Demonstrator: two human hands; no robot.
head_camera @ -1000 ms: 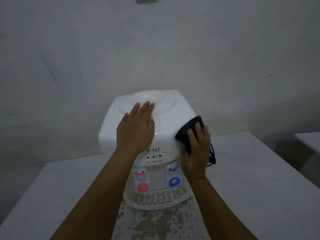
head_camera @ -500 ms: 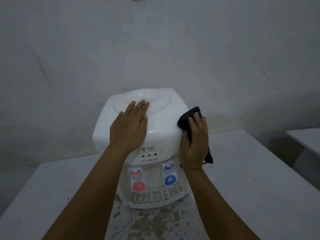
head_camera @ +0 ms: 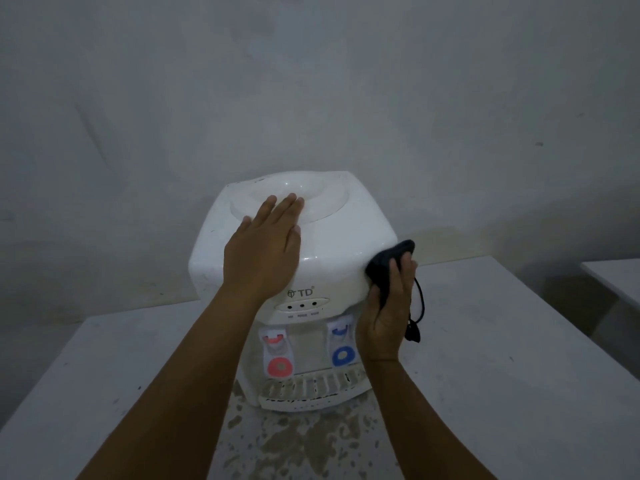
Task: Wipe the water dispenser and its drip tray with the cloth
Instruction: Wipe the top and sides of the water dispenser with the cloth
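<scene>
White water dispenser [head_camera: 332, 258] stands mid-desk [head_camera: 502, 393] near back edge, drip tray [head_camera: 311, 389] at its front base. Right hand [head_camera: 388, 313] presses dark cloth [head_camera: 386, 263] on its right upper side, fingers curled round cloth. Left hand [head_camera: 265, 244] flat on top, fingers straight. Wet patches [head_camera: 298, 441] on desk before tray.

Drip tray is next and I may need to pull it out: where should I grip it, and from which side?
Judging by its pose, take the drip tray by its front lip, coming straight from the front. It juts out at the base of the water dispenser, below the red tap and blue tap; only that slotted front edge is exposed.
</scene>
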